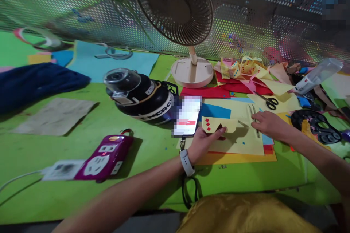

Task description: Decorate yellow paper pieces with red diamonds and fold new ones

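Note:
My left hand [203,142], with a pale watch band at the wrist, is closed on a folded piece of yellow paper [231,125]. Small red diamonds mark its left part, and a dark red patch shows near my thumb. To the right, my right hand [266,123] has its fingers bent together over a pair of slim silvery tweezers [252,111] lying along the paper. Beneath both hands is a stack of coloured sheets, pale yellow [235,147] on top. A blue paper piece [216,111] lies behind the folded one. Black-handled scissors [271,103] rest beyond my right hand.
A phone [187,116] leans against a black round bottle [147,96]. Behind stands a fan [193,72]. Paper scraps [246,67], a clear bottle [319,76] and a black tray [315,125] lie right. A purple power strip [106,156] is at left.

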`<action>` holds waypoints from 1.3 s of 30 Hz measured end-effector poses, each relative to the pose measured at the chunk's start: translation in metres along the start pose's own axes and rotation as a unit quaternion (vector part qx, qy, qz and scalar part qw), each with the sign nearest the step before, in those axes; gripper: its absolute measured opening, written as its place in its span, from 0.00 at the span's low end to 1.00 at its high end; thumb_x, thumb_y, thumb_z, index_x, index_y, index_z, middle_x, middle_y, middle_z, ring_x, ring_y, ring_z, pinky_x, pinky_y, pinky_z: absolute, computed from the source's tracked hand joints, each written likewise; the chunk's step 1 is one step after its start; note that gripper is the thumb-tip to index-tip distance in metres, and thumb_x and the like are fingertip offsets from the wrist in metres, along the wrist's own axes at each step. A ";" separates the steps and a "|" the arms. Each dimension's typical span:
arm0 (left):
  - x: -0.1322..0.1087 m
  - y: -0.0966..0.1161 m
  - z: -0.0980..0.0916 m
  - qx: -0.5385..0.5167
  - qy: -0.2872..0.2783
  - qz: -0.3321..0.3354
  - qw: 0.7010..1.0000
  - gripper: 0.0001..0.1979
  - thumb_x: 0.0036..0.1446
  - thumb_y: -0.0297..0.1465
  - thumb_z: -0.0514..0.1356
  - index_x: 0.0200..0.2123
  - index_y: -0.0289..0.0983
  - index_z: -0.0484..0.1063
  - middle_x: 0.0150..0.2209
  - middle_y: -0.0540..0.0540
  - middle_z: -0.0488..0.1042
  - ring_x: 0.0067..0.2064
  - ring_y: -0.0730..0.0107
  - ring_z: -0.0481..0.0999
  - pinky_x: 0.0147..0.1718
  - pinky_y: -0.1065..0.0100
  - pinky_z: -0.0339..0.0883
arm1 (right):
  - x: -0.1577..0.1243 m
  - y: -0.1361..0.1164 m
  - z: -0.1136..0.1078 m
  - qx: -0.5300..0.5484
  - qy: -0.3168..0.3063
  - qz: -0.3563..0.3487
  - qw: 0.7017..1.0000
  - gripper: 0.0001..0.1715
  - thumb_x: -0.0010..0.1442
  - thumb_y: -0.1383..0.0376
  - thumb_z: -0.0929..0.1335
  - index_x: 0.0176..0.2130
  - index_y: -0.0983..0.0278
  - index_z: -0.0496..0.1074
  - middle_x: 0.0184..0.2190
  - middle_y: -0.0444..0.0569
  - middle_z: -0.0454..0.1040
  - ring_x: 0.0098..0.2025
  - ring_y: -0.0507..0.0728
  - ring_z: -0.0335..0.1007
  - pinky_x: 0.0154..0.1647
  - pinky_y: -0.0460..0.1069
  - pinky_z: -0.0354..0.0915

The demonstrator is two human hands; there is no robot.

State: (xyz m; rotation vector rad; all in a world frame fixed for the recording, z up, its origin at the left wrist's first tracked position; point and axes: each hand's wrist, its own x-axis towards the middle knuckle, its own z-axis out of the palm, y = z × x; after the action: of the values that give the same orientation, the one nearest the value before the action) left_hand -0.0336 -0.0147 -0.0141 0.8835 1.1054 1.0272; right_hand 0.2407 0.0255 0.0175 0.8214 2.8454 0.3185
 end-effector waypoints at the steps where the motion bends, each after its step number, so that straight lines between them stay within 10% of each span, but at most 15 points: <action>1: 0.000 0.000 0.000 0.001 0.000 -0.002 1.000 0.16 0.42 0.38 0.70 0.32 0.34 0.75 0.35 0.44 0.81 0.27 0.68 0.79 0.30 0.65 0.78 | 0.001 0.001 -0.001 -0.011 0.008 -0.025 1.000 0.10 0.59 0.76 0.63 0.37 0.64 0.71 0.48 0.58 0.71 0.41 0.59 0.67 0.35 0.51 0.56; 8: 0.001 -0.001 0.000 0.000 -0.007 0.004 1.000 0.15 0.43 0.38 0.70 0.32 0.34 0.76 0.34 0.44 0.81 0.28 0.67 0.79 0.30 0.66 0.78 | 0.002 0.005 -0.008 -0.034 0.018 -0.099 0.994 0.12 0.64 0.75 0.60 0.33 0.63 0.69 0.30 0.47 0.71 0.32 0.54 0.62 0.33 0.50 0.52; 14: 0.000 -0.001 -0.001 0.020 -0.008 0.008 1.000 0.14 0.45 0.37 0.69 0.32 0.34 0.75 0.35 0.43 0.81 0.27 0.68 0.79 0.30 0.66 0.77 | 0.002 0.014 -0.001 0.016 0.045 -0.084 0.995 0.08 0.62 0.71 0.62 0.35 0.64 0.70 0.38 0.51 0.76 0.36 0.56 0.67 0.35 0.51 0.56; 22: 0.000 0.000 0.000 0.005 -0.007 0.006 1.000 0.13 0.44 0.37 0.70 0.31 0.35 0.75 0.34 0.44 0.81 0.27 0.68 0.79 0.30 0.64 0.78 | 0.008 -0.004 -0.003 0.149 0.036 0.290 0.945 0.21 0.60 0.52 0.64 0.44 0.65 0.69 0.29 0.49 0.76 0.26 0.56 0.69 0.25 0.48 0.55; 28: -0.001 0.001 0.000 0.003 -0.005 0.004 1.000 0.14 0.43 0.37 0.70 0.30 0.35 0.75 0.33 0.44 0.81 0.28 0.67 0.79 0.31 0.64 0.78 | 0.014 -0.014 0.003 0.263 0.010 0.300 0.917 0.27 0.56 0.66 0.62 0.55 0.64 0.68 0.27 0.46 0.77 0.26 0.54 0.70 0.28 0.47 0.60; 32: 0.000 0.000 0.000 0.009 -0.005 0.003 1.000 0.14 0.43 0.38 0.70 0.31 0.35 0.75 0.33 0.44 0.81 0.27 0.67 0.79 0.30 0.65 0.77 | 0.008 -0.002 -0.004 0.483 0.078 0.331 0.807 0.16 0.52 0.65 0.63 0.36 0.65 0.79 0.21 0.46 0.76 0.22 0.52 0.69 0.25 0.46 0.64; 36: 0.000 0.002 0.001 0.011 -0.004 0.002 1.000 0.15 0.42 0.38 0.70 0.29 0.35 0.74 0.33 0.44 0.81 0.26 0.68 0.78 0.30 0.65 0.77 | 0.006 0.010 -0.013 0.667 0.145 0.300 0.667 0.16 0.53 0.64 0.65 0.39 0.64 0.78 0.28 0.49 0.80 0.31 0.55 0.77 0.34 0.49 0.71; 39: 0.000 0.002 0.001 0.005 -0.001 -0.001 1.000 0.15 0.42 0.39 0.71 0.29 0.35 0.75 0.32 0.45 0.81 0.26 0.68 0.78 0.29 0.66 0.77 | 0.010 0.013 -0.015 0.686 0.192 0.276 0.645 0.17 0.51 0.63 0.71 0.42 0.62 0.76 0.34 0.49 0.81 0.38 0.56 0.78 0.42 0.53 0.72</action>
State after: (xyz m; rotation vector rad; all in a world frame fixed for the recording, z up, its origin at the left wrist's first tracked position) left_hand -0.0332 -0.0144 -0.0118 0.8912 1.1110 1.0200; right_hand 0.2355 0.0394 0.0345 1.9548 2.5771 -2.0944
